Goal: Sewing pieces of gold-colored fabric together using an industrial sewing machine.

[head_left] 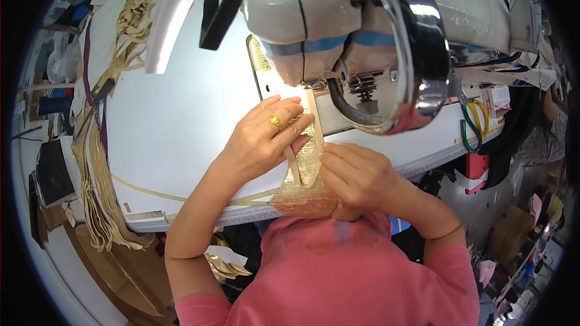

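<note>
A gold glittery strip of material [309, 160] lies on the white sewing table [181, 121], running from the table's front edge up under the sewing machine head [362, 18]. My left hand [263, 139], with a gold ring on one finger, presses flat on the strip's left side near the needle area. My right hand [356, 175] pinches the strip's right edge close to my body. A thin beige band loops along the strip between both hands.
A chrome handwheel [417, 60] sticks out of the machine on the right. Heaps of beige and gold straps [103, 199] hang off the table's left edge. Green and yellow loops [474, 124] hang at the right. Cardboard boxes [115, 265] stand below left.
</note>
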Available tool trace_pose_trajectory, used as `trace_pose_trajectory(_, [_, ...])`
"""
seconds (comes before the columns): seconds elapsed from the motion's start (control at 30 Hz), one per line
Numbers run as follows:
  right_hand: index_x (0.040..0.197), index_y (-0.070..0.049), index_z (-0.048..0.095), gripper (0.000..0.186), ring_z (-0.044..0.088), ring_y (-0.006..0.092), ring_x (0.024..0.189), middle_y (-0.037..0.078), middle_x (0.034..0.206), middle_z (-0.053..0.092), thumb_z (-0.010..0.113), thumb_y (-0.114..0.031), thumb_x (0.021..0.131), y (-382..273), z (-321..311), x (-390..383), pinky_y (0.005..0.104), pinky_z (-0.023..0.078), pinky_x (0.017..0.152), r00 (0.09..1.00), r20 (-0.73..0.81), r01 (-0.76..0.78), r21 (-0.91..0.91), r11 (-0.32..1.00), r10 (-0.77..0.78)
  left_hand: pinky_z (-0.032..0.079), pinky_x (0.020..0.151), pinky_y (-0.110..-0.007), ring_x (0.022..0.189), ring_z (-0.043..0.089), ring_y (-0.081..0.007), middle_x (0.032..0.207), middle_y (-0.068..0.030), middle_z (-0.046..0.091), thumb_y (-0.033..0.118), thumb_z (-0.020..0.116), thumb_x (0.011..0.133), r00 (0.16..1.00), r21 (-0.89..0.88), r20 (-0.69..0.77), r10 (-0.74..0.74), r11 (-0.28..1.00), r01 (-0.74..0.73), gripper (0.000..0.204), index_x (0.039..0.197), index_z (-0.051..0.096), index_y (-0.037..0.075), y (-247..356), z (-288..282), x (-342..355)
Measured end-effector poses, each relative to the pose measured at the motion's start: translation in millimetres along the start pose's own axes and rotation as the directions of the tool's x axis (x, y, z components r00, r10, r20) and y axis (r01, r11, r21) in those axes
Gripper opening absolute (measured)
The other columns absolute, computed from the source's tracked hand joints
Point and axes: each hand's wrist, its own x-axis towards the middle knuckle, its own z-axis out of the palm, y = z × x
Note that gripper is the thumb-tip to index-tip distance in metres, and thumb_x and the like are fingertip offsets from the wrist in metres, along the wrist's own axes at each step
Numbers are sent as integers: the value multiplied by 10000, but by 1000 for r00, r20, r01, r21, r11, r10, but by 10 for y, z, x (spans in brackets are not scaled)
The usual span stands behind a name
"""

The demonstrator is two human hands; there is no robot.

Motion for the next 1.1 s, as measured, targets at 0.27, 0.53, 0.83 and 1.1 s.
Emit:
trace_pose_trajectory(0.27, [739, -36, 587, 133, 651, 237, 955, 79, 835, 580, 629, -124, 648, 34, 51, 29, 313, 535, 815, 995, -89, 27, -56, 998, -32, 547, 971, -462, 1063, 673, -283, 1091, -104, 656, 151, 835, 738, 1000, 3, 5, 11, 1000, -11, 401, 1102, 725, 26, -60, 7, 14])
trace_pose_trajectory(0.53, [726, -47, 578, 108, 633, 226, 907, 68, 812, 563, 624, -120, 662, 111, 84, 51, 311, 531, 785, 993, -110, 30, -57, 998, -36, 569, 924, -415, 951, 695, -274, 971, -123, 682, 80, 739, 732, 969, 275, 93, 229, 929, -246, 320, 1039, 729, -5, -124, -81, 198])
trace_pose_trajectory(0.83, [695, -67, 567, 82, 611, 208, 862, 58, 807, 566, 623, -123, 673, 95, 46, 44, 301, 512, 739, 997, -76, 27, -64, 998, -31, 592, 853, -368, 930, 719, -216, 1013, -81, 690, 110, 793, 789, 973, 238, 88, 215, 943, -230, 249, 1024, 731, 56, -170, -44, 170])
trace_pose_trajectory(1.1, [697, -69, 581, 85, 603, 203, 865, 52, 807, 574, 627, -140, 697, 103, 143, 24, 292, 484, 730, 990, -126, 46, -96, 994, -58, 602, 788, -367, 1030, 722, -246, 1057, -74, 714, 88, 825, 752, 989, 21, 63, 133, 991, -135, 240, 973, 737, 54, -127, -29, 43])
